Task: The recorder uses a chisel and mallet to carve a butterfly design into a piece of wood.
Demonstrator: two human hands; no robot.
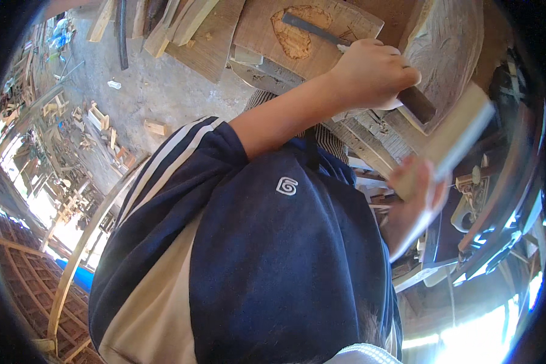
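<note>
My left hand [376, 74] is closed around the handle of a chisel [314, 28], whose long flat metal blade points up and to the left. The blade reaches over a rough, freshly cut hollow [294, 43] in a flat wooden board [255, 37]. The dark handle end sticks out below my fist. To the right, my right hand [415, 197] grips a pale wooden block used like a mallet [458, 139]. Block and hand are smeared by motion, apart from the chisel handle. Whether the blade's tip touches the wood, I cannot tell.
A larger wooden piece with a wavy carved surface [446, 45] lies right of the board. Worn bench timbers [370, 142] run beneath. Planks [191, 21] stand at the upper left, with wood scraps [158, 127] on the concrete floor [136, 85]. Dark curved pieces [503, 182] crowd the right.
</note>
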